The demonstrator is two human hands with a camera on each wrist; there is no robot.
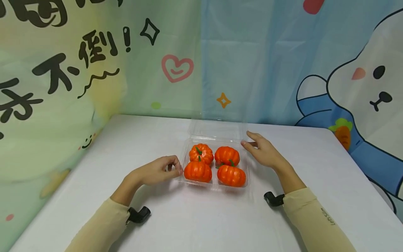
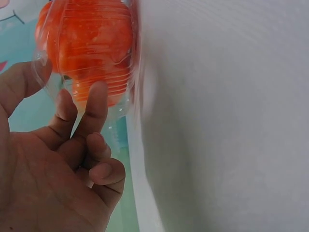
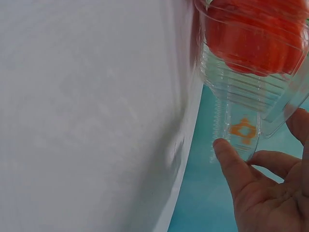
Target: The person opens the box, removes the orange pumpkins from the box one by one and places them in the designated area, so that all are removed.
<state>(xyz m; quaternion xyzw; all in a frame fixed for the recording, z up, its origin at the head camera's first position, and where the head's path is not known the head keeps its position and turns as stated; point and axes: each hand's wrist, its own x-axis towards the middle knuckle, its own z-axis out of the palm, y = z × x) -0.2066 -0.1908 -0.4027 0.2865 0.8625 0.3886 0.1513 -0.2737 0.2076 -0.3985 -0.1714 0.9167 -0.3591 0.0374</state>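
Note:
A clear plastic clamshell box [image 1: 214, 185] with several small orange pumpkins [image 1: 197, 171] inside sits on the table. Its transparent lid [image 1: 217, 129] is raised at the back. At the box's left side, my left hand [image 1: 158, 170] holds the rim; in the left wrist view the thumb [image 2: 41, 75] lies on the rim and a fingertip meets the ribbed side wall, while the other fingers are curled. My right hand [image 1: 264, 150] is at the back right corner. Its fairly straight fingers [image 3: 231, 164] touch the edge of the lid, with the thumb near the box rim.
A white cloth covers the table [image 1: 204, 224]. Behind it hangs a printed curtain [image 1: 252, 63] with a cartoon bear and lettering. A black wrist camera [image 1: 139, 214] is strapped to the left sleeve, another [image 1: 273, 199] to the right.

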